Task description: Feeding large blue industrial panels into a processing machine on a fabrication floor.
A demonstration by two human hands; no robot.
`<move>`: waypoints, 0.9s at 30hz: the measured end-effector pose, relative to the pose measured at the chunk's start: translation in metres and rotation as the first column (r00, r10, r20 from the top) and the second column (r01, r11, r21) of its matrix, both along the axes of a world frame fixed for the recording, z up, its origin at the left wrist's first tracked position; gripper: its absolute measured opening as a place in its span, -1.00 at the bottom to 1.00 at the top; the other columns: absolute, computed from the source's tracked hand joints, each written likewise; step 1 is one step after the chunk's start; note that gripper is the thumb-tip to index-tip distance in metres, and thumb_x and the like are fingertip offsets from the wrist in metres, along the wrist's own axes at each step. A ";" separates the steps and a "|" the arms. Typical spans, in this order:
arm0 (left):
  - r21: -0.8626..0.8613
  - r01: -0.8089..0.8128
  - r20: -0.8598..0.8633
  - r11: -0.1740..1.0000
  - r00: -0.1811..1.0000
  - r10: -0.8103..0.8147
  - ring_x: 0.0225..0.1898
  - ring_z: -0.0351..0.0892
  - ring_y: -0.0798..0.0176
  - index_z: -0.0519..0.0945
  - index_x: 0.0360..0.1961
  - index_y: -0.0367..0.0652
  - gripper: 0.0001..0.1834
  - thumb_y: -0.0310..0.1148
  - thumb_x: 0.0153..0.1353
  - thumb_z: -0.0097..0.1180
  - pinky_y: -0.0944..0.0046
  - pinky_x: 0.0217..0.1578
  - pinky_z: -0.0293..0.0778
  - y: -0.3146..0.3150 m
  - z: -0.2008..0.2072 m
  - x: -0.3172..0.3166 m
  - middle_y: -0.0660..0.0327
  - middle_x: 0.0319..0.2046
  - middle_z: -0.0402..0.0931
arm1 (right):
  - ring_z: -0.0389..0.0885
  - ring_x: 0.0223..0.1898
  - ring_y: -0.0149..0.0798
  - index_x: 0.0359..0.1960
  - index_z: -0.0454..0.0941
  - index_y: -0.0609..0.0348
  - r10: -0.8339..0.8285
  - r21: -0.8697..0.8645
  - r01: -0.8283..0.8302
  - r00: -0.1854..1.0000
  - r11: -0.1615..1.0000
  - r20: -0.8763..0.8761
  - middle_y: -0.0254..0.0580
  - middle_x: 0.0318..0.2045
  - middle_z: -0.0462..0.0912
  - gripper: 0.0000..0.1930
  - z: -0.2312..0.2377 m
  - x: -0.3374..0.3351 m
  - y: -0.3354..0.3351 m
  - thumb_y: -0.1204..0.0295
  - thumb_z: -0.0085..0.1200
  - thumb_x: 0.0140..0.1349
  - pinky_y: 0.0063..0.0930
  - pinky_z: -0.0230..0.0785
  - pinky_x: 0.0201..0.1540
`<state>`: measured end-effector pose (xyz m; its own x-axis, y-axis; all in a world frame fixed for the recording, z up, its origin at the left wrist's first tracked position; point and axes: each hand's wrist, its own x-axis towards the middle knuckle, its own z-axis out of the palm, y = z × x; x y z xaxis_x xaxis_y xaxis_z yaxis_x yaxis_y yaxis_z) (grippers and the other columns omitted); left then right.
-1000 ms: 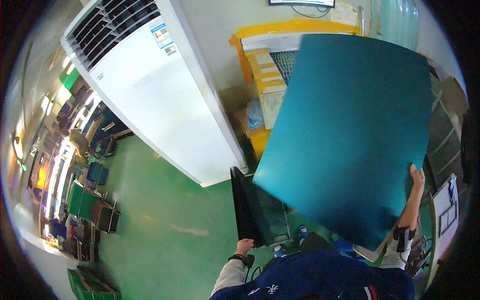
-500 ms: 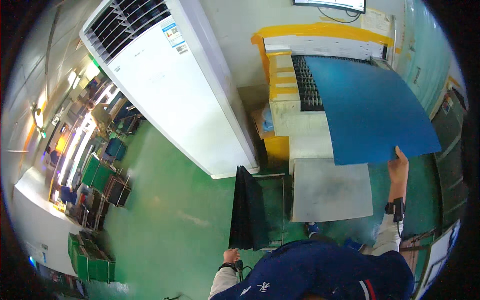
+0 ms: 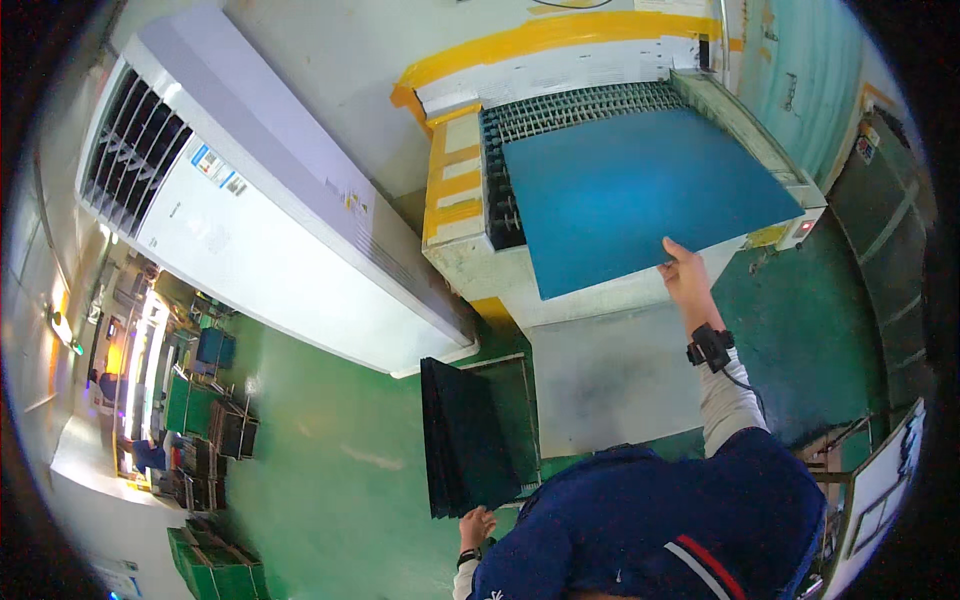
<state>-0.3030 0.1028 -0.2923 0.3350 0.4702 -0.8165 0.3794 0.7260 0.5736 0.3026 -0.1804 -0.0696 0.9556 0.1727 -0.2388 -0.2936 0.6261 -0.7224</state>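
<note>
A large flat blue sheet (image 3: 640, 190) lies tilted over the roller bed (image 3: 580, 110) of a pale machine. Its near edge is pinched by my right hand (image 3: 684, 272), close to the right part of that edge. Low down, my left hand (image 3: 477, 527) is closed at the bottom corner of a dark sheet (image 3: 462, 440), one of several standing upright side by side in a wire-framed rack (image 3: 530, 420). The fingertips of that hand are partly hidden.
A grey-white board (image 3: 620, 385) extends in front of the machine body (image 3: 470, 262). To the left stands a tall white air conditioner (image 3: 290, 240). Green floor (image 3: 330, 450) runs beside it. A dark panel (image 3: 890, 250) is at the far right, and a framed board (image 3: 880, 490) stands lower right.
My view has shifted right. The blue sheet and my right hand have shifted relative to the machine, and more rollers show beyond the sheet's far edge. My left hand stays at the dark sheets.
</note>
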 end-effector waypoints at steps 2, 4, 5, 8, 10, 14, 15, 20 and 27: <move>0.243 0.243 -0.041 0.939 0.970 -0.240 -0.56 0.58 0.13 0.47 -0.31 -0.25 -0.80 -0.32 0.15 0.08 0.22 -0.62 0.49 -0.009 -0.006 -0.003 0.12 -0.49 0.55 | 0.49 -0.39 -0.33 -0.43 0.45 0.08 0.016 0.015 -0.014 0.996 1.000 -0.087 -0.31 -0.49 0.51 -0.84 -0.008 0.015 0.012 0.37 0.19 0.09 -0.39 0.36 -0.25; 0.250 0.153 -0.036 0.956 0.988 -0.149 -0.55 0.58 0.12 0.46 -0.30 -0.24 -0.79 -0.31 0.15 0.08 0.20 -0.62 0.49 -0.016 -0.009 -0.002 0.11 -0.47 0.55 | 0.51 -0.36 -0.30 -0.40 0.45 0.11 0.083 0.001 -0.083 0.995 0.997 -0.055 -0.27 -0.45 0.53 -0.83 -0.015 0.025 0.021 0.35 0.17 0.11 -0.39 0.38 -0.24; 0.037 -0.053 -0.097 0.998 0.994 0.056 -0.54 0.59 0.11 0.46 -0.27 -0.24 -0.77 -0.30 0.15 0.08 0.19 -0.61 0.50 -0.019 -0.008 0.001 0.11 -0.45 0.55 | 0.53 -0.33 -0.27 -0.37 0.44 0.13 0.151 0.059 -0.148 0.986 0.987 -0.063 -0.22 -0.40 0.55 -0.81 -0.017 0.029 0.026 0.32 0.15 0.13 -0.39 0.40 -0.23; 0.058 -0.063 -0.103 0.996 0.992 0.069 -0.53 0.59 0.12 0.46 -0.20 -0.23 -0.74 -0.29 0.16 0.08 0.20 -0.59 0.50 -0.027 -0.001 0.010 0.11 -0.42 0.55 | 0.56 -0.29 -0.18 -0.31 0.41 0.24 0.431 0.101 -0.419 0.883 0.902 -0.184 -0.07 -0.30 0.56 -0.77 -0.022 0.040 0.031 0.31 0.06 0.20 -0.33 0.48 -0.24; 0.073 -0.064 -0.115 0.995 0.991 0.072 -0.51 0.59 0.13 0.45 -0.18 -0.23 -0.73 -0.28 0.17 0.08 0.21 -0.57 0.51 -0.030 0.004 0.021 0.11 -0.42 0.55 | 0.57 -0.26 -0.17 -0.31 0.41 0.26 0.428 0.049 -0.427 0.881 0.903 -0.200 -0.05 -0.28 0.56 -0.77 -0.024 0.050 0.040 0.31 0.03 0.22 -0.33 0.48 -0.22; 0.044 -0.065 -0.096 0.997 0.993 0.069 -0.49 0.58 0.15 0.46 -0.18 -0.25 -0.74 -0.30 0.19 0.05 0.24 -0.52 0.52 -0.030 0.012 0.038 0.11 -0.41 0.55 | 0.58 -0.26 -0.20 -0.25 0.44 0.31 0.316 0.055 -0.312 0.938 0.949 -0.140 -0.04 -0.29 0.59 -0.74 -0.017 0.070 0.058 0.31 0.02 0.22 -0.45 0.47 -0.23; 0.064 -0.057 -0.101 0.996 0.993 0.064 -0.49 0.58 0.15 0.46 -0.18 -0.25 -0.74 -0.30 0.19 0.05 0.24 -0.52 0.52 -0.028 0.015 0.040 0.11 -0.41 0.55 | 0.58 -0.26 -0.20 -0.25 0.44 0.31 0.345 0.048 -0.342 0.935 0.938 -0.081 -0.04 -0.29 0.59 -0.74 -0.013 0.071 0.060 0.31 0.02 0.22 -0.45 0.47 -0.23; 0.035 -0.075 -0.079 0.997 0.994 0.078 -0.46 0.59 0.15 0.46 -0.17 -0.30 -0.74 -0.34 0.20 0.04 0.26 -0.50 0.52 -0.027 0.017 0.048 0.10 -0.38 0.56 | 0.61 -0.38 -0.19 -0.27 0.48 0.27 0.300 -0.048 -0.300 0.954 0.953 -0.021 -0.05 -0.32 0.62 -0.78 0.015 0.076 0.059 0.33 -0.02 0.24 -0.41 0.50 -0.35; 0.032 -0.073 -0.133 0.997 0.988 0.076 -0.45 0.60 0.13 0.45 -0.13 -0.31 -0.71 -0.35 0.19 0.06 0.25 -0.50 0.52 -0.030 0.009 0.048 0.09 -0.36 0.57 | 0.59 -0.25 -0.05 -0.12 0.51 0.06 0.281 -0.729 0.467 0.709 0.500 0.647 -0.11 -0.21 0.61 -0.73 0.012 0.100 0.072 0.29 0.06 0.15 -0.22 0.44 -0.23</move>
